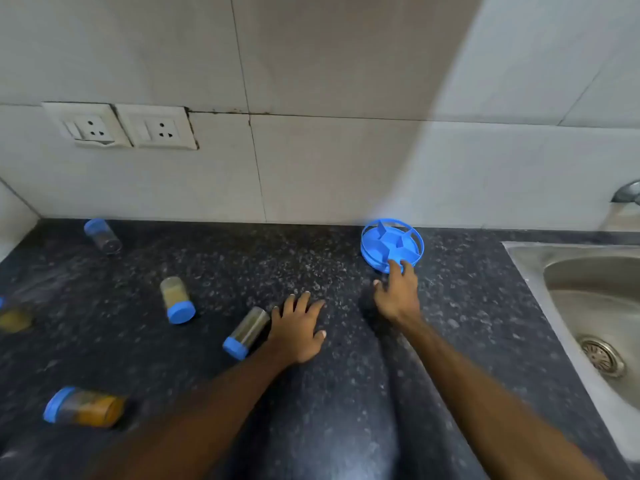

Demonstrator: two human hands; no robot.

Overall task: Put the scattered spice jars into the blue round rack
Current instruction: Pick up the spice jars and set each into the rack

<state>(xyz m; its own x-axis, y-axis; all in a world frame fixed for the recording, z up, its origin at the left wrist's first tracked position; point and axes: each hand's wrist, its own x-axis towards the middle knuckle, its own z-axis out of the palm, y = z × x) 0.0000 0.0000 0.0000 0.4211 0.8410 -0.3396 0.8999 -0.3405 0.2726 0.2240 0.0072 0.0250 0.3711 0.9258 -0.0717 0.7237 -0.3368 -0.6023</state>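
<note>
The blue round rack (391, 244) stands empty at the back of the dark counter, near the wall. My right hand (398, 294) reaches to it, fingertips touching its front rim; whether the fingers grip the rim is unclear. My left hand (298, 332) lies flat with fingers spread, right beside a fallen jar of dark spice (246, 332). Other blue-lidded jars lie on their sides: one with pale powder (176, 303), one with orange powder (85, 407), one at the back left (103, 235), and a blurred one at the left edge (14, 318).
A steel sink (595, 306) with a drain fills the right side, and a tap (627, 192) sticks out of the wall above it. Two wall sockets (121, 126) sit on the tiled wall at the left. The black granite counter (329, 393) spreads in front.
</note>
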